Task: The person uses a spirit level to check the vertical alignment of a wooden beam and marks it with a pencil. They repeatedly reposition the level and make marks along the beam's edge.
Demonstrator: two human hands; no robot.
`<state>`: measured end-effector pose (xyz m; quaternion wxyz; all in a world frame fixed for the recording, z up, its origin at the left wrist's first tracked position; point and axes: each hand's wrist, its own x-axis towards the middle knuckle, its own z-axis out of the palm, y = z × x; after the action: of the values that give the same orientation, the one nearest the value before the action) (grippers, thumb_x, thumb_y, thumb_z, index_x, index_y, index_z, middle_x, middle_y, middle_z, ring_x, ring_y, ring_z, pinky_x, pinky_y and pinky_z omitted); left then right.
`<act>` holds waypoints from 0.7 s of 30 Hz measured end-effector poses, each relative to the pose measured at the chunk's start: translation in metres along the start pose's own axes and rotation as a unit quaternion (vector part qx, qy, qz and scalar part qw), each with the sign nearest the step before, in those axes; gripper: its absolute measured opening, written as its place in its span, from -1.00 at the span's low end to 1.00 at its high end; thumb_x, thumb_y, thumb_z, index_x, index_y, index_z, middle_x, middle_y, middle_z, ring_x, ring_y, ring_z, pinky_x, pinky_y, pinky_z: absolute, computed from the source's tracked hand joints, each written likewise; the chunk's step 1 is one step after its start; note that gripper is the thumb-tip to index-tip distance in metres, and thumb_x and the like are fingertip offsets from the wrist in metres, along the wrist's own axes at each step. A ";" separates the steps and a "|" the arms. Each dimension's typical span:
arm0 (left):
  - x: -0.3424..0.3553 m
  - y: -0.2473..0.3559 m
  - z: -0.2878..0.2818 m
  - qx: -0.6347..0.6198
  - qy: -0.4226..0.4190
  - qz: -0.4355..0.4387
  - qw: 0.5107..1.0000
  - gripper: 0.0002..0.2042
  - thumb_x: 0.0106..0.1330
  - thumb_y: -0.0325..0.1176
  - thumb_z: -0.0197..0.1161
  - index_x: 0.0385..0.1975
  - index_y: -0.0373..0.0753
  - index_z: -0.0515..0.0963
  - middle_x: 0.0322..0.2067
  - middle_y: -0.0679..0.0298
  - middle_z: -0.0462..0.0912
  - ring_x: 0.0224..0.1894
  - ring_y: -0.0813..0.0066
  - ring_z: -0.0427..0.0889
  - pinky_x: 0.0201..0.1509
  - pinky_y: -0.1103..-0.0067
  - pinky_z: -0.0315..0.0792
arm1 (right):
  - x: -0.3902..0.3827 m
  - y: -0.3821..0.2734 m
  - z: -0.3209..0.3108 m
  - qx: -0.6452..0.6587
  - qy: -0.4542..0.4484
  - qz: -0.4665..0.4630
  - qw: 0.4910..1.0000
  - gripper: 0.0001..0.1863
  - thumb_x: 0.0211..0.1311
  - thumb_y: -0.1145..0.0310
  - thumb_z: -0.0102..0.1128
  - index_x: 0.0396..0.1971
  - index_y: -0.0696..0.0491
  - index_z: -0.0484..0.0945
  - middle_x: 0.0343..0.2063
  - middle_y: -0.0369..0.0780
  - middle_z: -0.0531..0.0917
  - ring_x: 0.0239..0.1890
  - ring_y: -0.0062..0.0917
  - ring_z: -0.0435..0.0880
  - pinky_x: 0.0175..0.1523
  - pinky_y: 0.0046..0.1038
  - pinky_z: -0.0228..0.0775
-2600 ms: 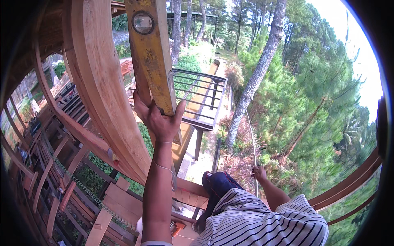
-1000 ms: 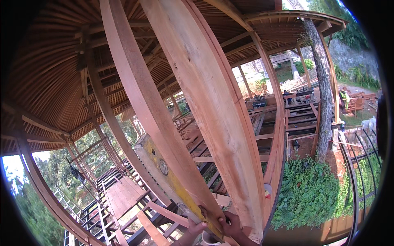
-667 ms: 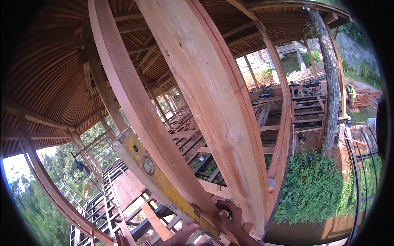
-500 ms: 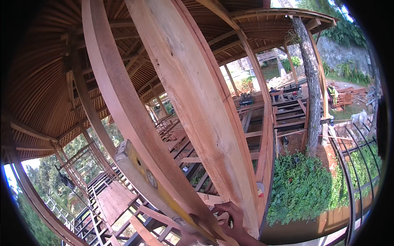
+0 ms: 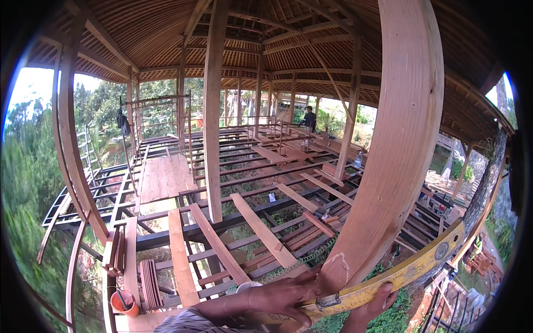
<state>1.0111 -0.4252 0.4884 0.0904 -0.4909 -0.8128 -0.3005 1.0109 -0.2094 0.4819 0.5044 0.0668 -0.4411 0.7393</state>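
Note:
A long yellow spirit level (image 5: 388, 276) slants across the lower right, in front of the foot of a thick wooden post (image 5: 388, 166). My left hand (image 5: 280, 297) reaches in from the lower left and closes round the level's near end, with its fingers close against the post's base. Farther along the level, my right hand (image 5: 371, 305) grips it from below, thumb over its face. A round vial shows near the level's far end. Part of the near end is hidden by my left hand.
Loose planks (image 5: 215, 244) lie across dark metal floor beams (image 5: 244, 219) with open gaps between. An orange bucket (image 5: 125, 302) stands at the lower left near stacked wood pieces (image 5: 150, 283). Another wooden post (image 5: 214, 111) rises ahead. A person (image 5: 309, 118) stands in the background.
My view has swung left across the open floor. The spirit level, earlier steeply upright alongside a timber, now slants across the post's foot. Both hands now grip it.

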 end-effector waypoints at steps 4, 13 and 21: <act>-0.046 -0.030 -0.074 -0.355 0.004 0.003 0.935 -0.47 0.49 0.02 0.08 0.15 -0.36 0.48 0.27 -0.17 0.42 0.27 -0.03 0.50 0.29 0.23 0.40 | 0.037 -0.004 -0.003 0.150 0.007 0.056 0.987 -0.64 0.49 0.04 0.08 -0.12 0.07 0.51 -0.32 -0.30 0.60 -0.25 -0.66 0.60 -0.14 -0.53 0.48; -0.029 -0.060 0.011 0.103 0.264 0.001 0.959 -0.36 0.14 -0.23 0.51 0.23 -0.20 0.41 0.30 -0.13 0.36 0.34 -0.06 0.39 0.46 0.03 0.14 | 0.062 -0.012 0.043 0.464 -0.064 0.227 0.854 -0.57 0.48 -0.03 0.07 -0.03 0.06 0.47 -0.25 -0.25 0.63 -0.25 -0.57 0.68 -0.14 -0.46 0.62; 0.079 0.046 0.014 -0.230 0.453 0.171 0.844 -0.36 0.22 -0.06 0.45 0.16 -0.33 0.38 0.19 -0.20 0.46 0.32 -0.09 0.43 0.46 0.04 0.17 | 0.056 0.004 0.052 0.442 -0.096 0.294 0.842 -0.53 0.44 -0.02 0.13 0.03 0.09 0.45 -0.22 -0.25 0.62 -0.18 -0.53 0.69 -0.05 -0.41 0.62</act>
<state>1.0129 -0.3424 0.5304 0.3825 -0.4381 -0.4924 -0.6476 0.9628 -0.2087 0.5414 0.1352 0.2204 -0.1123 0.9594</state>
